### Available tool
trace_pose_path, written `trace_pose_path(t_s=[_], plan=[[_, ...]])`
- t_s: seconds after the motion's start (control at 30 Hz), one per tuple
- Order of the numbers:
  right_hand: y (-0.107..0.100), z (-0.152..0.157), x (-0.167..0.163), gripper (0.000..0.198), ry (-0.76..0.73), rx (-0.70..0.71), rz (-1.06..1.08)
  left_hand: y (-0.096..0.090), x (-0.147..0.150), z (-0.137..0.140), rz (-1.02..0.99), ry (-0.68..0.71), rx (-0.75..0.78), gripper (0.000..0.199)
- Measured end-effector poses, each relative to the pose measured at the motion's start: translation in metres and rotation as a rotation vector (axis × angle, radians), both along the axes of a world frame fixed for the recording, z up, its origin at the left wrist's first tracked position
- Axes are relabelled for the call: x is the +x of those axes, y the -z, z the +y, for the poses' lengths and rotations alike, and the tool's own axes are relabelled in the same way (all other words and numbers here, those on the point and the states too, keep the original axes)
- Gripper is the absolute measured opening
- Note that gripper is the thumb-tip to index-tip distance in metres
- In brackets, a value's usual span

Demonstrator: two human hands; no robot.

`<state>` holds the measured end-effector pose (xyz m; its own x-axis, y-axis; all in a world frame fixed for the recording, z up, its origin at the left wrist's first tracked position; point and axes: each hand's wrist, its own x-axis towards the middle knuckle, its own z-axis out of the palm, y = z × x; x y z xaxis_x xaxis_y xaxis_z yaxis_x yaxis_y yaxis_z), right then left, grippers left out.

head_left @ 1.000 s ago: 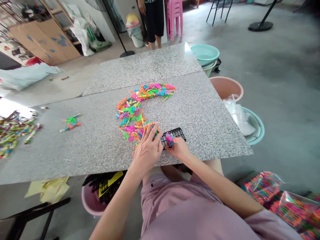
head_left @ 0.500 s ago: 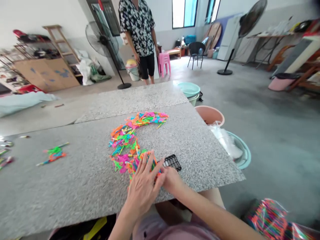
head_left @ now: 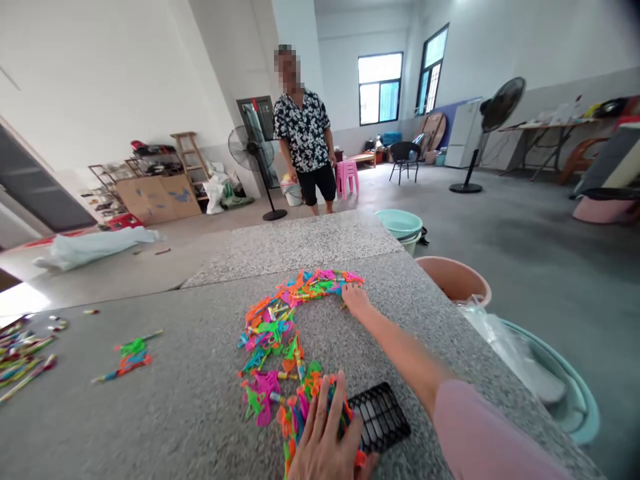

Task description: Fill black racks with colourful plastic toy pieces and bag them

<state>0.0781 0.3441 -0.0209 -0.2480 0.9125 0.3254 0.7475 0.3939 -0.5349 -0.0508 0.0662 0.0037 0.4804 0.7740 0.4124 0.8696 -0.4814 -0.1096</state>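
Note:
A curved pile of small bright plastic pieces (head_left: 273, 331), in pink, green, orange and blue with thin sticks among them, lies on the speckled stone table (head_left: 200, 400). My left hand (head_left: 327, 430) rests with fingers stretched out over a dense bunch of these pieces (head_left: 293, 427) at the pile's near end. Beside it lies a black grid tray (head_left: 383, 417), part of it covered by the hand and the pieces. At the pile's far right end, my right hand (head_left: 355, 299) has its fingers curled in against the pieces, near a blue one; what they grip is hidden.
A small cluster of pieces (head_left: 133, 357) and several striped sticks (head_left: 25, 360) lie to the left. Past the right edge stand an orange tub (head_left: 457, 267) and a teal basin (head_left: 583, 407) with clear plastic. A person (head_left: 305, 147) stands beyond the table, near a fan (head_left: 253, 150).
My right hand has left my left hand's side and reached forward to the pile's far end. My left hand stays on the bunch. The view has tilted up, showing more room.

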Motion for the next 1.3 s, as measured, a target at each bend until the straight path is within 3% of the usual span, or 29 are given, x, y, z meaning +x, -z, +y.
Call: trace_pose_path(t_s=[0.1, 0.2, 0.37, 0.57, 0.63, 0.83, 1.0, 1.13, 1.2, 1.3], plan=[[0.012, -0.008, 0.015, 0.034, 0.08, -0.083, 0.008, -0.001, 0.0, 0.0, -0.004, 0.014, -0.006, 0.025], [0.029, -0.038, 0.048, 0.031, 0.09, -0.232, 0.076, -0.014, 0.003, -0.003, -0.053, 0.037, -0.069, 0.02], [0.045, -0.108, 0.095, 0.024, -0.111, -0.564, 0.62, -0.033, 0.005, -0.004, -0.06, 0.032, -0.217, 0.015], [0.046, -0.162, 0.099, 0.015, 0.056, -0.375, 0.218, -0.045, 0.01, -0.005, -0.013, 0.011, -0.372, 0.017], [0.045, -0.176, 0.091, 0.013, 0.063, -0.354, 0.185, -0.047, 0.012, -0.005, -0.004, -0.006, -0.39, 0.017], [0.04, -0.206, 0.067, 0.018, -0.103, -0.479, 0.416, -0.046, 0.013, -0.005, 0.03, -0.003, -0.33, 0.023], [0.035, -0.206, 0.06, 0.013, -0.041, -0.576, 0.47, -0.045, 0.011, -0.004, 0.034, 0.062, -0.317, 0.025], [0.031, -0.201, 0.061, 0.006, -0.092, -0.459, 0.467, -0.044, 0.013, -0.004, 0.006, 0.056, -0.317, 0.023], [0.032, -0.199, 0.059, 0.008, -0.154, -0.394, 0.473, -0.043, 0.014, -0.004, -0.009, 0.057, -0.314, 0.022], [0.037, -0.194, 0.047, 0.018, -0.278, -0.404, 0.543, -0.042, 0.014, -0.004, -0.019, 0.054, -0.335, 0.019]])
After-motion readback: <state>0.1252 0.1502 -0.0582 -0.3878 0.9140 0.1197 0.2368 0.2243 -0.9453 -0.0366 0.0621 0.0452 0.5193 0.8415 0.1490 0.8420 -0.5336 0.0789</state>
